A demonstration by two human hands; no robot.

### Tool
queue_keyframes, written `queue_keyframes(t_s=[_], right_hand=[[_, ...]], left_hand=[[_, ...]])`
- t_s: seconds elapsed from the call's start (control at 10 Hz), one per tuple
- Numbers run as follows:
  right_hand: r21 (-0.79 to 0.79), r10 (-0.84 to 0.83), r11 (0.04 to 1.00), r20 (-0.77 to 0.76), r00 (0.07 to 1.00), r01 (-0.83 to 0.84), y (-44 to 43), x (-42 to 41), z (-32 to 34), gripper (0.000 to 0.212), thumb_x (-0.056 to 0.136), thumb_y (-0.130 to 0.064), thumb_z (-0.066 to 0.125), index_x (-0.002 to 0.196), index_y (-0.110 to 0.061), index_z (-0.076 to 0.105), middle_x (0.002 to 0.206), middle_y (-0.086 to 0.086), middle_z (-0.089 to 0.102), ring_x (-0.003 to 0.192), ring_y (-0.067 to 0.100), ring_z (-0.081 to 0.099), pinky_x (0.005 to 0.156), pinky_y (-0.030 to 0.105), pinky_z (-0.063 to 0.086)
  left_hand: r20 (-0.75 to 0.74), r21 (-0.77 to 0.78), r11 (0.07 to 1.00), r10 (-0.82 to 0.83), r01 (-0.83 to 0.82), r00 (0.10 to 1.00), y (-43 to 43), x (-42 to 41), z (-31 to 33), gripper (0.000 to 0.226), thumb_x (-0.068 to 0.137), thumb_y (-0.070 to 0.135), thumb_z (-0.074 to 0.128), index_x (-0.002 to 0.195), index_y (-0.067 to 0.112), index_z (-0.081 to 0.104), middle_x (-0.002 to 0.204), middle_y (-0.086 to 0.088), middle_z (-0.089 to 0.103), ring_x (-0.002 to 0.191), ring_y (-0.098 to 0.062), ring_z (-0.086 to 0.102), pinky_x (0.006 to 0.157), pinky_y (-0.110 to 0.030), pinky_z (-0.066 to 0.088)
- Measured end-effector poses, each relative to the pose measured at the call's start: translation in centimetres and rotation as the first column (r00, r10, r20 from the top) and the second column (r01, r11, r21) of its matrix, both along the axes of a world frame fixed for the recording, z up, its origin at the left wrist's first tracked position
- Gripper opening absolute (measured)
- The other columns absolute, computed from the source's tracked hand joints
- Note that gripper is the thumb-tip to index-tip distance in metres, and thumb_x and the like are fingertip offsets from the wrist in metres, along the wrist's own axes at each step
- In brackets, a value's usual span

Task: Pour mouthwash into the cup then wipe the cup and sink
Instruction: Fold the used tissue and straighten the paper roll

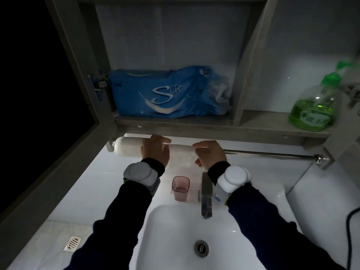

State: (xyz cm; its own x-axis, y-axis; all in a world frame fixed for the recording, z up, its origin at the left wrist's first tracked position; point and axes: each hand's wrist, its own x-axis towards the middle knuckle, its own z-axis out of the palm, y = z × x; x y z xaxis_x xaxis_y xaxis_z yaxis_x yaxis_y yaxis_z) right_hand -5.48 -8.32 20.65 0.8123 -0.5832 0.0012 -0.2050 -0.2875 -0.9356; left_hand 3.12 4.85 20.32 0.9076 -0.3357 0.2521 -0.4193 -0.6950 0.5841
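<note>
A pink translucent cup point(180, 188) with some liquid in its bottom stands upright on the sink's back ledge, left of the faucet point(206, 197). The white sink point(175, 230) lies below it, with its drain point(201, 248) near the front. A white towel point(128, 147) is draped over the metal rail point(272, 154) under the cabinet. My left hand point(155, 151) lies flat on the towel. My right hand point(210, 154) curls around the towel's right end, and a blurred fold of it hangs below. No mouthwash bottle is clearly visible.
A blue pack of tissue paper point(165, 92) lies in the open cabinet above. A green soap pump bottle point(313, 108) stands on the shelf at right. The cabinet door point(58, 114) hangs open at left. A floor drain point(72, 243) shows at lower left, a dark cable point(350, 230) at right.
</note>
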Motion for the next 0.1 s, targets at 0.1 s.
queue_keyframes(t_s=[0.1], right_hand=[[-0.038,-0.002,0.999,0.014,1.0,0.003,0.51,-1.63,0.99,0.022,0.085,-0.007,0.047,0.092,-0.009,0.067,0.098,0.013,0.069,0.052,0.016,0.06,0.056,0.025,0.052]], left_hand=[[0.01,-0.073,0.995,-0.065,0.066,0.998,0.62,-1.12,0.61,0.026,0.087,0.009,0.045,0.101,0.015,0.066,0.117,-0.01,0.061,0.11,-0.034,0.047,0.097,-0.036,0.035]])
